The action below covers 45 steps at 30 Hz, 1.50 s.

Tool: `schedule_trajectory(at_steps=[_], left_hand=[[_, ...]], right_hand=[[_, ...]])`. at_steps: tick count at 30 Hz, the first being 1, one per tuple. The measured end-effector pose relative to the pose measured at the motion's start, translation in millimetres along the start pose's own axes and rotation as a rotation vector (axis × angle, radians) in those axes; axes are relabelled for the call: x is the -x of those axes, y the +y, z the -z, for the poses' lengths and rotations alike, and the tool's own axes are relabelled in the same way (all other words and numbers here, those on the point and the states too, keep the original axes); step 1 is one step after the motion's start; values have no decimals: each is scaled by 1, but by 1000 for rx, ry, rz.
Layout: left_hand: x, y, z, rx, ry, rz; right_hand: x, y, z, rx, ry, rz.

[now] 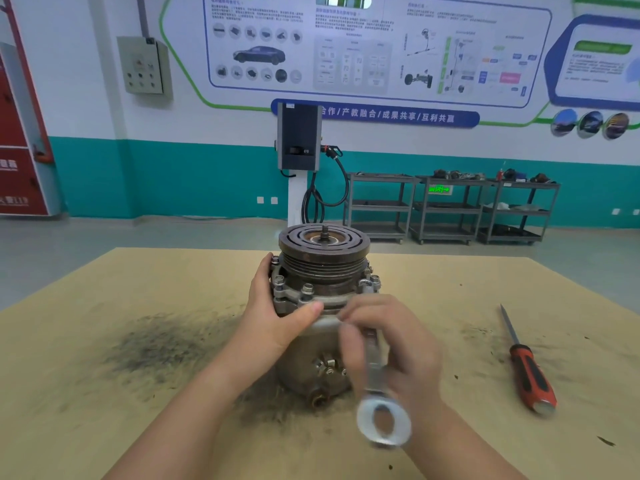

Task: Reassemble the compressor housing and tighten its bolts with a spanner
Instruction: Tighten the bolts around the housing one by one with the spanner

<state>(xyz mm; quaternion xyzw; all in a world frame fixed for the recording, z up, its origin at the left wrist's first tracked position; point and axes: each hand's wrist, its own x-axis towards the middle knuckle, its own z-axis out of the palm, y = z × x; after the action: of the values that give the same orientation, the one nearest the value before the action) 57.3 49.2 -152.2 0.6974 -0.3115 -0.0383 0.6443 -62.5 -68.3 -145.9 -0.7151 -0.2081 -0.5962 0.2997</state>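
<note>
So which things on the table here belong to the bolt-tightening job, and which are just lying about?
In the job:
compressor, upright, steadied by the left hand
flange bolts
spanner, held in the right hand

Lying about:
screwdriver, flat on the table, right of the compressor, untouched

A workshop room with a white wall [86, 109] banded in teal along the bottom. Large printed posters [377, 46] about cars cover the upper wall. A grey electrical box [143, 65] hangs at left. A charging station [299, 140] stands centre, beside three grey metal trolleys [450, 207]. Grey-green floor [138, 233].
</note>
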Motion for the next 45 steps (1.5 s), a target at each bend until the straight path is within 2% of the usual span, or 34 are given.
schedule_trajectory(at_steps=[4,6,8,10,12,14,21,28,32,39,43,45], left_hand=[[0,0,0,49,-21,7],[2,1,0,53,-17,5],[2,0,0,24,-19,-2],[2,1,0,3,-21,3],[2,3,0,-5,-25,4],[3,4,0,-24,-24,6],[4,7,1,-15,-32,-2],[4,5,1,-18,-32,-5],[4,5,2,-3,-26,-16],[-2,3,7,-37,-14,-31],[-3,5,8,-27,15,-27],[-4,5,9,-27,33,-31]], right_hand=[[-1,-2,-7,48,-144,-11],[-5,-1,0,58,-138,27],[-12,2,9,32,-40,32],[-19,1,15,-147,148,-88],[-25,0,20,-432,349,-272],[-28,5,26,-611,485,-454],[-30,23,29,-831,548,-776],[-37,35,35,-976,531,-992],[-35,36,33,-965,540,-976],[-37,32,38,-805,402,-834],[-32,25,29,-674,426,-680],[-31,24,28,-653,444,-668]])
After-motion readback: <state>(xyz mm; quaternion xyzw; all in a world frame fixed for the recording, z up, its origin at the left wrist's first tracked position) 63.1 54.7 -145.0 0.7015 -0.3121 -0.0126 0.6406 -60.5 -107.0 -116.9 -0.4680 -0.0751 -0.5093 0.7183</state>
